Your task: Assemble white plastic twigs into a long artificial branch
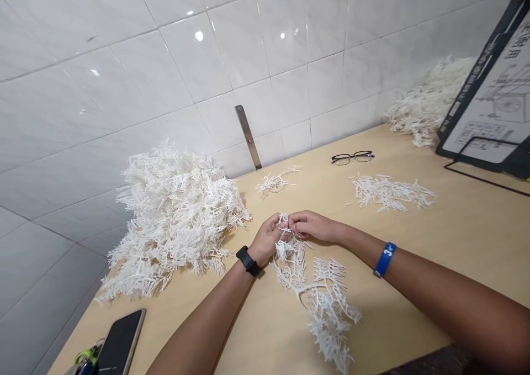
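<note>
My left hand (pixel 268 238), with a black watch on the wrist, pinches the upper end of a white branched plastic sprig (pixel 304 290). Meeting it from the right, my right hand (pixel 311 226) has its fingers closed on the same end. The fingertips cover the exact spot they grip. From there the forked, comb-like twigs trail down over the table between my forearms. A large heap of similar white sprigs (pixel 178 215) lies left of my left hand. Just beyond the hands is a small loose sprig (pixel 275 183).
Short white pieces (pixel 389 193) lie in a pile on the wooden table (pixel 464 242), near eyeglasses (pixel 353 157). Another white heap (pixel 430 99) sits behind a dark printed box (pixel 497 99). A phone (pixel 120 342) and keys (pixel 88 355) are front left. A metal bracket (pixel 248 137) stands against the tiled wall.
</note>
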{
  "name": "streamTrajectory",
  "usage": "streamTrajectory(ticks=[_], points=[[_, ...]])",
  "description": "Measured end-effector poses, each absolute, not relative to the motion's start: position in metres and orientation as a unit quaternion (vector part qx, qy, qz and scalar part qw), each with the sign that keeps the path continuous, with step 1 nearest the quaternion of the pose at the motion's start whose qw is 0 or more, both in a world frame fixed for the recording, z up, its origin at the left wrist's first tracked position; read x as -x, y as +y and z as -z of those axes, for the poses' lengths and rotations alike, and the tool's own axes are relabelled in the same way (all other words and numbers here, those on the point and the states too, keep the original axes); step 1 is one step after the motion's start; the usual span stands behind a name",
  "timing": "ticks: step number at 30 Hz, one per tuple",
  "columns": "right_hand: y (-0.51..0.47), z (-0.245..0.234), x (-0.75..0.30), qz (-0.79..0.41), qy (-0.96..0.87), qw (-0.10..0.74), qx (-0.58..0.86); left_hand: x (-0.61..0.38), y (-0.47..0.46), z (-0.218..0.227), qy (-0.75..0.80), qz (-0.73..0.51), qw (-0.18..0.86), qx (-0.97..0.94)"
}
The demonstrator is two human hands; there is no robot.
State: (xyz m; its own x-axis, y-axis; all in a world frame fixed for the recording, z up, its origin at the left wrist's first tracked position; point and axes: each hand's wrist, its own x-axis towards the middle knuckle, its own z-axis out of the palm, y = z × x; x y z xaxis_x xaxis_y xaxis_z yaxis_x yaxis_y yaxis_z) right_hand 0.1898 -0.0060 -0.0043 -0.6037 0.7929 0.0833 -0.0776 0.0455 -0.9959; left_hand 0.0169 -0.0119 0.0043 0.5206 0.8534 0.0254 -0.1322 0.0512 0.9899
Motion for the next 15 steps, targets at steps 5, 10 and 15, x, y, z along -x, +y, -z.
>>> streamTrajectory(ticks=[5, 10, 15], points=[[-0.005, 0.006, -0.190, -0.650, -0.622, 0.351, 0.260, -0.014, -0.013, -0.007, 0.323, -0.368, 0.669, -0.559], [-0.004, 0.002, -0.194, -0.570, -0.646, 0.383, 0.334, -0.016, -0.014, -0.005, 0.346, -0.383, 0.667, -0.538], [0.010, -0.001, -0.228, -0.281, -0.569, 0.498, 0.592, -0.022, -0.016, -0.004, 0.400, -0.412, 0.610, -0.546]])
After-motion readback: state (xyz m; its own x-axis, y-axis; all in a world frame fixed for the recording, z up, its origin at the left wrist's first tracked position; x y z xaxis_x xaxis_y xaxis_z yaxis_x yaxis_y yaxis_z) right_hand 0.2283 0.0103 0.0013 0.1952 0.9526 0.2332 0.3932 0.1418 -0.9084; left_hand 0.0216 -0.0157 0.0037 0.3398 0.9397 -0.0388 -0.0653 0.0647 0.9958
